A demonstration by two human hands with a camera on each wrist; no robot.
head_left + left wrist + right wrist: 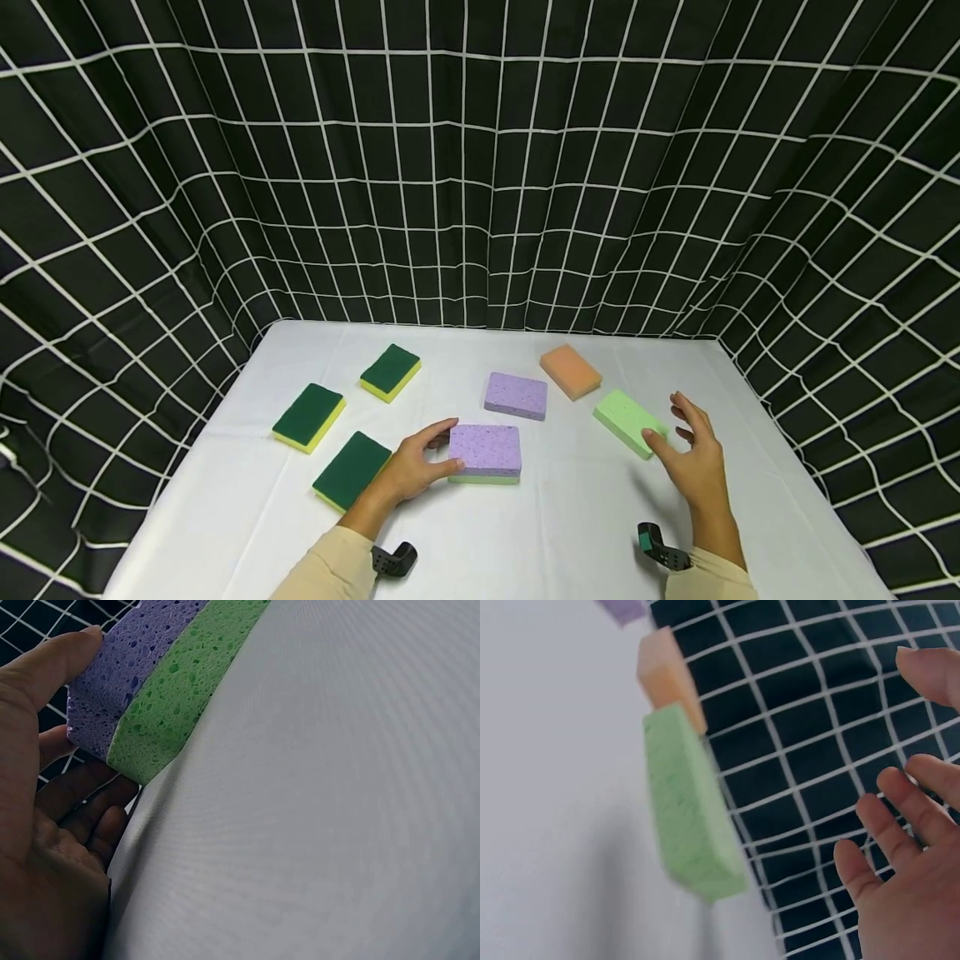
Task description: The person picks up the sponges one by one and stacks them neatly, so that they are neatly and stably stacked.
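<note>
Near the table's middle, a purple sponge (pixel 485 446) lies on top of a light green sponge (pixel 484 479). My left hand (pixel 411 469) holds the purple sponge at its left end, thumb at the front and index finger by the back corner. In the left wrist view the thumb (pixel 64 660) touches the purple sponge; the other fingers are bent beside the stack. My right hand (pixel 693 462) hovers with spread fingers near another light green sponge (pixel 628 422). The right wrist view shows a gap between this hand (pixel 915 847) and that green sponge (pixel 686 802).
An orange sponge (pixel 571 372) and a second purple sponge (pixel 516 395) lie farther back. Three green-and-yellow scrub sponges are on the left; the closest one (pixel 352 469) is beside my left wrist. Black grid-patterned curtain (pixel 487 167) surrounds the white table (pixel 570 533).
</note>
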